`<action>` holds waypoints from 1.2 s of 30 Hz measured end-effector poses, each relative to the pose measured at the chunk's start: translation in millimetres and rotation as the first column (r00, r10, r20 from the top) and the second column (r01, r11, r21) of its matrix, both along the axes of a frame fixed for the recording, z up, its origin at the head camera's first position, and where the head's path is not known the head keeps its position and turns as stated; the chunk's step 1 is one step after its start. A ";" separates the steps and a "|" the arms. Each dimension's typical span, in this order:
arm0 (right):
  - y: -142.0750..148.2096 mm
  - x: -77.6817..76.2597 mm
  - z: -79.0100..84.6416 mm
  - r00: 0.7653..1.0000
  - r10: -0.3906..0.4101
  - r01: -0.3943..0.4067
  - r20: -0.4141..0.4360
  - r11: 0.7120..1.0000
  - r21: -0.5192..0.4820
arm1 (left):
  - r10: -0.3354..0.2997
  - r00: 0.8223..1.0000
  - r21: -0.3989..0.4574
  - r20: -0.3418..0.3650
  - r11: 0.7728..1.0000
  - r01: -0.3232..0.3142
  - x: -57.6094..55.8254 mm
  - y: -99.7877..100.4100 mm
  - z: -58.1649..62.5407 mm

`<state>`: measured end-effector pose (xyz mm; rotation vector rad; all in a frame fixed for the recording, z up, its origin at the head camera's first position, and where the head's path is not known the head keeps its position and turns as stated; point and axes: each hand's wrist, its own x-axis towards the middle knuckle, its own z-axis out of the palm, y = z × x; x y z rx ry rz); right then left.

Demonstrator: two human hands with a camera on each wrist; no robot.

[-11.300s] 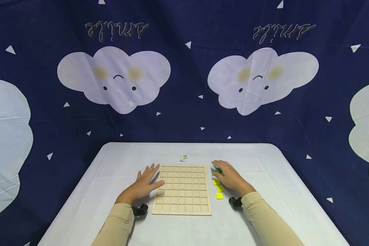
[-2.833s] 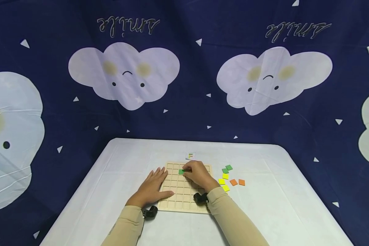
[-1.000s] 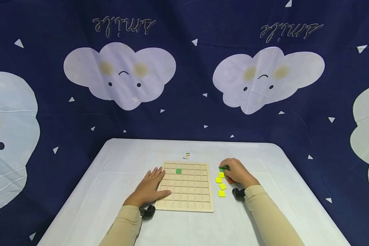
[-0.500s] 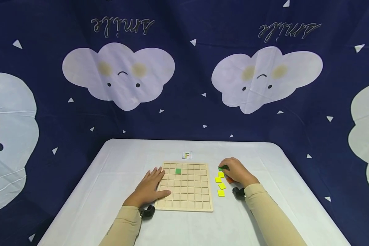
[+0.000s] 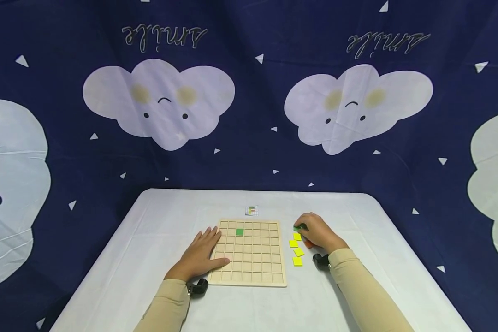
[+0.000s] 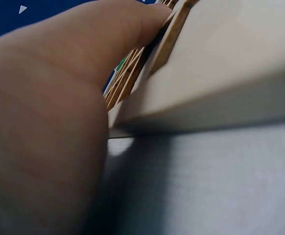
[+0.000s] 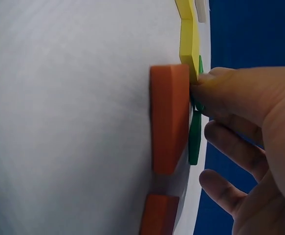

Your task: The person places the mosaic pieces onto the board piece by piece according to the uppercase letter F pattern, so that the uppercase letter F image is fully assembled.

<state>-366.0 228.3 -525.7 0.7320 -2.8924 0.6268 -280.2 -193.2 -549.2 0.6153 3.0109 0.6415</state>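
My left hand (image 5: 198,256) lies with fingers spread over the left edge of a pale wooden grid board (image 5: 253,252); its thumb reaches onto the lower left cells. A green square tile (image 5: 240,232) sits in a cell of the second row from the back. Right of the board, thumb and forefinger of my right hand (image 5: 320,233) pinch another green tile (image 7: 200,100), partly hidden by the thumb. A further green tile (image 7: 195,137) is close beside those fingertips in the right wrist view. The other fingers are loosely bent.
Several yellow tiles (image 5: 297,261) lie in a loose column between board and right hand. Under that hand are two orange tiles (image 7: 169,117), mostly covered in the head view. A small printed card (image 5: 251,210) with a coloured grid lies behind the board.
Since 2.8 seconds ago, my right hand has left the green tile in the grid and gone right to the loose green tiles. Over the last second both hands have stayed nearly still.
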 end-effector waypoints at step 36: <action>-12.5 8.2 6.8 1.000 -0.002 0.003 0.008 0.996 -0.093 | -0.005 1.000 0.001 0.000 1.000 0.005 0.8 -0.3 2.3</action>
